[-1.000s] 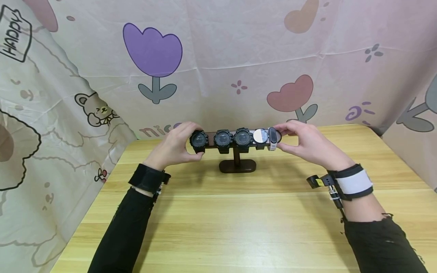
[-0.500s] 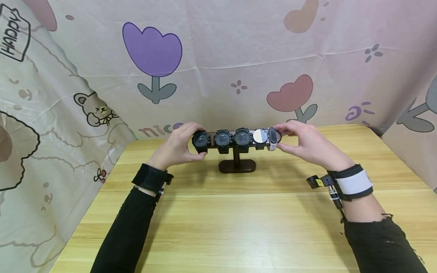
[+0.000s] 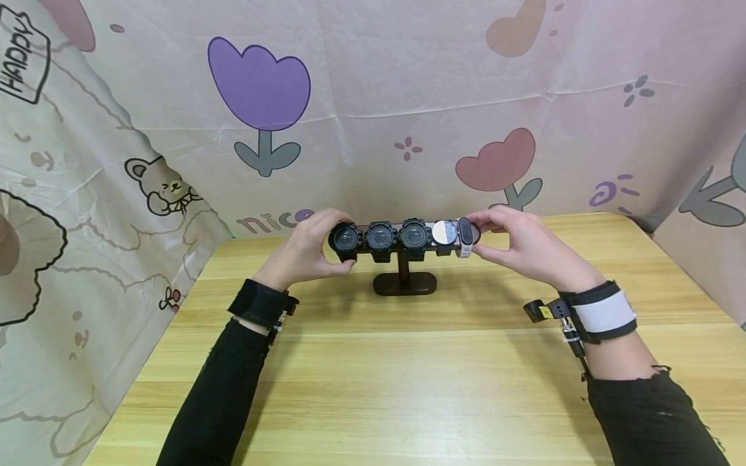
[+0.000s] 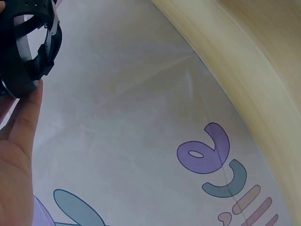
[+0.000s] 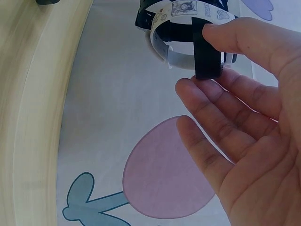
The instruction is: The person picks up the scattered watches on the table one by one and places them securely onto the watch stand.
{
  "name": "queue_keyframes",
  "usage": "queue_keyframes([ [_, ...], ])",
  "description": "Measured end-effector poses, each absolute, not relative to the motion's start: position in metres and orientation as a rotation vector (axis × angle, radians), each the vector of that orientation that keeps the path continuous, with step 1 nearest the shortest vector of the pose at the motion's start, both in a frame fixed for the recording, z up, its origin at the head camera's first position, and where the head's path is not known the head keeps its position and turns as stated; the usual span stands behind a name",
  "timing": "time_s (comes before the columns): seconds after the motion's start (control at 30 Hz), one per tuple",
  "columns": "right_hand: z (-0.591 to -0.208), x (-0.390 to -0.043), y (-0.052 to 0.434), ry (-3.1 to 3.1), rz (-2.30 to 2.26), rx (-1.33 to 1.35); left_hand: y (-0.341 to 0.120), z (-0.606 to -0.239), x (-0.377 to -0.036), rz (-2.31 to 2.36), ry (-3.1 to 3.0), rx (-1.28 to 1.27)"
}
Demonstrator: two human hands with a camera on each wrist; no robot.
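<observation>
A dark brown watch stand (image 3: 405, 285) holds a row of watches on its horizontal bar. At the bar's left end, my left hand (image 3: 297, 252) grips a black digital watch (image 3: 346, 239) between thumb and fingers; its looped strap shows in the left wrist view. Two more black watches, the middle one (image 3: 380, 238) and its right neighbour (image 3: 414, 235), sit beside it. Further right are a round, bright-faced watch (image 3: 445, 232) and a fitness band (image 3: 465, 234) with a white printed strap (image 5: 181, 59). My right hand (image 3: 527, 249) pinches the bar's dark right end (image 5: 207, 61).
The stand rests near the back of a light wooden table (image 3: 396, 382). A patterned cloth (image 3: 373, 84) hangs close behind, and another cloth side (image 3: 76, 226) borders the left. Each wrist wears a strapped camera.
My left hand has shifted slightly right along the bar, carrying the leftmost black watch closer to its neighbour. The right hand and the stand have stayed in place.
</observation>
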State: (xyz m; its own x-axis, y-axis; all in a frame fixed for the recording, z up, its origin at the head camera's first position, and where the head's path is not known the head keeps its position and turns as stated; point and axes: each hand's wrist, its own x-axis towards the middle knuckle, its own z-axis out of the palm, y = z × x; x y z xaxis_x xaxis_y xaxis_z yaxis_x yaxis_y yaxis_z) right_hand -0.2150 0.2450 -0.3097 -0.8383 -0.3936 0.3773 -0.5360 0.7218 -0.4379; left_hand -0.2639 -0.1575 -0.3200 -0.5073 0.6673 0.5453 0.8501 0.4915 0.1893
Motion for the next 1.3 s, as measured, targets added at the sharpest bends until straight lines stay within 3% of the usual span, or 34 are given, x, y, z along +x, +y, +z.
queue_keyframes([
  [1.3,-0.3115,-0.2159,0.2451,-2.664,0.794,0.738,-0.1603,-0.3237,-0.2650,-0.623,-2.331,-1.279],
])
